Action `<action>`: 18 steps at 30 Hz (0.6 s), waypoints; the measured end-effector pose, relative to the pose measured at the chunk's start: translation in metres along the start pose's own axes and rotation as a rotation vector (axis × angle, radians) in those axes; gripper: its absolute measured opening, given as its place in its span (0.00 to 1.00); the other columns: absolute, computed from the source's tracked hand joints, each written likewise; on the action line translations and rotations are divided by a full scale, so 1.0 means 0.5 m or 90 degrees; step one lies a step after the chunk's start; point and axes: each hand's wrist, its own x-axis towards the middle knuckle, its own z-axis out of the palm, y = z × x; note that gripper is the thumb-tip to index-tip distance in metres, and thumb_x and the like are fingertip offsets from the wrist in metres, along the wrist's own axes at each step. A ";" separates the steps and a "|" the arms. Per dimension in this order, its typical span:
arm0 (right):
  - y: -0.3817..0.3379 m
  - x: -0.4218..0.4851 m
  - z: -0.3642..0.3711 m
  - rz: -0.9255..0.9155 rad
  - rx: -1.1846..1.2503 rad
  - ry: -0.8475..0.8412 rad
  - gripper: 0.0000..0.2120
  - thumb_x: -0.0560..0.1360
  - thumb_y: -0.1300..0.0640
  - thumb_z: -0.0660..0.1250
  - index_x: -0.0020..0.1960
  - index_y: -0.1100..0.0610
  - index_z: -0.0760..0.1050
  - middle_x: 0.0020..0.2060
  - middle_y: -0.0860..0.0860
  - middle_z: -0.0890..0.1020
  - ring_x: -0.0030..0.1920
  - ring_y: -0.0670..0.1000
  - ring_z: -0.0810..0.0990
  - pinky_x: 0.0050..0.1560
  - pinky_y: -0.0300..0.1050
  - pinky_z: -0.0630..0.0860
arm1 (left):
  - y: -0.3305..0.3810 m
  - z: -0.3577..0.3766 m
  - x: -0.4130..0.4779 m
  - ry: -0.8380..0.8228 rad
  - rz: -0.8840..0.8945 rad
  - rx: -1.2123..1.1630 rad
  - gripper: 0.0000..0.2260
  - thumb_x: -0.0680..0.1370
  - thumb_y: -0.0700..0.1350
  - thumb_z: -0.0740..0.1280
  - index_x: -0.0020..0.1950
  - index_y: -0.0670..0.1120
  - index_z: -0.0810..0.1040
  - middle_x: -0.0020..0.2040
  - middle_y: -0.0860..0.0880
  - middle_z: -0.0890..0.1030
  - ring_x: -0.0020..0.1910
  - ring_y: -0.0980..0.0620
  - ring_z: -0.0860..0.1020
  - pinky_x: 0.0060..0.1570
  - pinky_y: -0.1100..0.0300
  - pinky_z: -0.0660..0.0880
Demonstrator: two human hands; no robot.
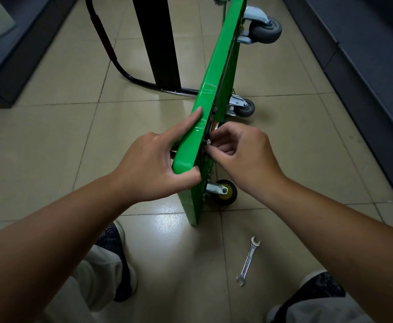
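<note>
Right now a green plastic cart platform (216, 73) stands tipped on its long edge on the beige tiled floor (51, 141), wheel side facing right. The left hand (153, 164) grips its near top corner: the index finger lies straight along the top edge, the thumb presses on the wheel-side face, and the other fingers curl round the far face. The right hand (242, 155) is at the underside just beside the left hand, its thumb and fingertips pinching a small whitish round fastener (208, 141) that sticks out of the platform; the remaining fingers are curled in. Whether it is a nut or a bolt end I cannot tell. Below the hands a silver metal fork holds a black wheel with yellow hub (225, 192), close to the floor. Further along, a small grey rubber caster (245, 108) sits in its metal bracket, and a larger grey caster (266, 29) is at the far end. A silver double-ended open spanner (249, 261) lies flat on the floor, near the platform's near end and apart from both hands. A black bent tube handle (107, 45) runs along the floor on the left, with a black upright post (160, 43) beside it. Dark patterned shoes (118, 259) show at the bottom.
</note>
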 end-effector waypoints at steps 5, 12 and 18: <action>0.001 -0.003 0.000 -0.008 0.035 0.001 0.09 0.70 0.59 0.79 0.46 0.52 0.80 0.37 0.46 0.84 0.38 0.45 0.84 0.43 0.46 0.84 | 0.001 0.001 0.000 0.004 0.002 0.013 0.42 0.70 0.60 0.66 0.82 0.63 0.52 0.51 0.46 0.85 0.46 0.46 0.85 0.41 0.48 0.83; 0.001 -0.011 -0.008 -0.019 0.057 0.006 0.08 0.71 0.62 0.78 0.46 0.56 0.80 0.36 0.49 0.84 0.36 0.49 0.82 0.40 0.43 0.82 | 0.004 0.001 -0.001 0.003 0.002 0.003 0.42 0.71 0.60 0.66 0.82 0.62 0.52 0.54 0.46 0.85 0.47 0.46 0.85 0.41 0.48 0.83; 0.083 -0.103 -0.030 0.002 -0.001 -0.026 0.09 0.70 0.63 0.78 0.47 0.55 0.80 0.35 0.48 0.81 0.33 0.47 0.77 0.36 0.39 0.77 | 0.011 0.013 0.003 0.021 0.007 0.011 0.42 0.70 0.60 0.67 0.82 0.62 0.53 0.52 0.48 0.86 0.46 0.48 0.85 0.43 0.50 0.83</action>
